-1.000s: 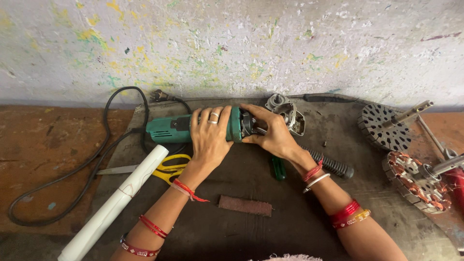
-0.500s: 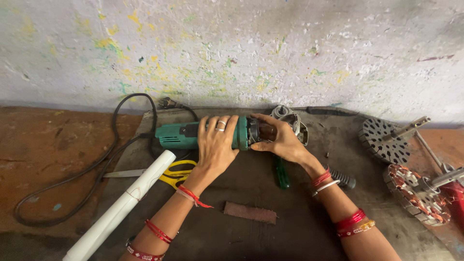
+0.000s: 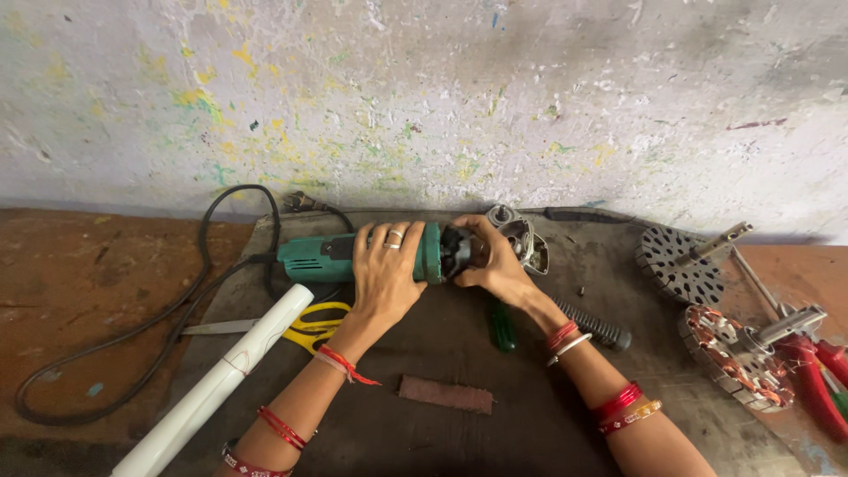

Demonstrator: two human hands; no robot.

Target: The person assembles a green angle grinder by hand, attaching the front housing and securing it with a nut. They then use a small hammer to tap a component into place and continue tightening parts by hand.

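Note:
A green angle grinder point(image 3: 336, 254) lies on a dark mat point(image 3: 495, 433) by the wall. My left hand point(image 3: 385, 268) wraps over its green body near the front end. My right hand point(image 3: 488, 263) holds the black motor part sticking out of the body's front. Just right of that hand lies the grinder's grey metal gear head point(image 3: 526, 240), apart from the body. The grinder's black cord point(image 3: 168, 327) loops off to the left over the brown floor.
A white plastic pipe point(image 3: 221, 380) lies at the lower left over yellow-handled scissors point(image 3: 305, 324). A green-handled screwdriver point(image 3: 503, 329), a black ribbed handle point(image 3: 594, 325) and a brown strip point(image 3: 445, 394) lie on the mat. Motor rotors point(image 3: 685, 265) and red pliers point(image 3: 817, 380) sit right.
The view has shifted slightly; both hands stay on the grinder. My right hand has slid in tighter on the black part at the body's front.

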